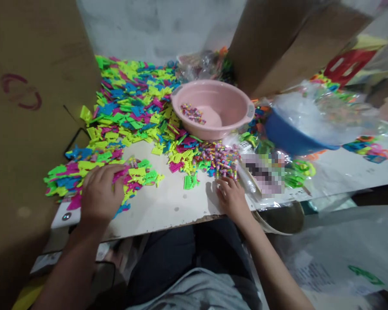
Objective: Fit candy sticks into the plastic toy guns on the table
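A white bench [168, 202] sits between brown cardboard walls, its far left corner buried in flat neon plastic pieces [132, 103]. The left hand [100, 193] lies palm-down, fingers spread, on the pieces by the near left edge. The right hand [231, 196], fingers curled, touches the small beaded bits [221, 159] just beyond it, below the pink basin [213, 107]; whether it grips one cannot be told.
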Demonstrator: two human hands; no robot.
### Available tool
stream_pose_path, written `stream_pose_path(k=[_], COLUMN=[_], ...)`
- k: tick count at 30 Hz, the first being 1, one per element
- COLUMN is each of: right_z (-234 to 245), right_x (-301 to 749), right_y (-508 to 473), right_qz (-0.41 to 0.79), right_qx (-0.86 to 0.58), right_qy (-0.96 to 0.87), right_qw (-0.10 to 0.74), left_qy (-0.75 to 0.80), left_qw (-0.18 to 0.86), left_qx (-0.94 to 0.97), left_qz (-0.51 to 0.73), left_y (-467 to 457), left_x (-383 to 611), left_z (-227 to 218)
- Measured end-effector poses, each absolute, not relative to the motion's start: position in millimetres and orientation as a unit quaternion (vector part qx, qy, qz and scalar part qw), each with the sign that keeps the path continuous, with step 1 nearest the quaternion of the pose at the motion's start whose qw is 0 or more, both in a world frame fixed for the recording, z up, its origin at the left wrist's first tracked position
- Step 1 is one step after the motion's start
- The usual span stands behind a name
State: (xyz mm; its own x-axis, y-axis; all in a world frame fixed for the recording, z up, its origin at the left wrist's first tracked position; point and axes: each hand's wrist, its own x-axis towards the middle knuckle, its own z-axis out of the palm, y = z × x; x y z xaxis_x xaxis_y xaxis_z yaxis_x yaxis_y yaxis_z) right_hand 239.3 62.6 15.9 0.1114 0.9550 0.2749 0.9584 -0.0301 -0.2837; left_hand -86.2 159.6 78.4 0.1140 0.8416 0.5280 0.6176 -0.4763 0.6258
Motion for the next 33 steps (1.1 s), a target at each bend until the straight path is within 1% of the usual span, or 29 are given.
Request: stream_pose_path(k=[3,7,9,11,13,17,19,22,24,29,33], right_z=[12.6,8.9,5.6,2.5,0.3,-2.7,-3.8,-3.9,-2.2,6.4,8.7], right_x=[241.4,233.7,230.5,229.1,229.1,230.2,229.0,224.3,220.7,212.3,203.4], right_y=[68.5,81.0,88.1,92.4,91.7,74.3,59.9,36.9,24.1,11.6,16.6], right_qz=[-0.016,-0.027,-0.028,-0.026,-0.020,0.010,0.045,0.103,0.142,0.299,0.322], right_qx=[-0.731,-0.750,-0.757,-0.759,-0.754,-0.734,-0.721,-0.699,-0.687,-0.625,-0.594], right_qy=[-0.657,-0.640,-0.630,-0.623,-0.619,-0.609,-0.604,-0.605,-0.599,-0.547,-0.538], right_qw=[0.184,0.167,0.172,0.189,0.219,0.301,0.335,0.366,0.386,0.471,0.504], left_qy=[0.507,0.523,0.541,0.546,0.521,0.440,0.432,0.439,0.446,0.448,0.463], left_qw=[0.064,-0.024,-0.060,-0.068,-0.020,0.193,0.224,0.238,0.250,0.302,0.362], left_qx=[0.762,0.803,0.803,0.804,0.825,0.861,0.861,0.855,0.848,0.832,0.795], left_qz=[0.399,0.284,0.242,0.225,0.220,0.167,0.149,0.140,0.138,0.125,0.148], left_y=[177.7,179.7,177.4,173.6,167.9,156.6,154.2,155.9,159.2,164.4,160.5], left_x=[-96.9,-99.7,-94.5,-81.3,-58.7,1.5,26.7,46.7,48.9,36.0,23.9], left_z=[75.4,67.0,62.7,58.4,53.2,38.8,30.7,21.9,19.5,20.0,21.7])
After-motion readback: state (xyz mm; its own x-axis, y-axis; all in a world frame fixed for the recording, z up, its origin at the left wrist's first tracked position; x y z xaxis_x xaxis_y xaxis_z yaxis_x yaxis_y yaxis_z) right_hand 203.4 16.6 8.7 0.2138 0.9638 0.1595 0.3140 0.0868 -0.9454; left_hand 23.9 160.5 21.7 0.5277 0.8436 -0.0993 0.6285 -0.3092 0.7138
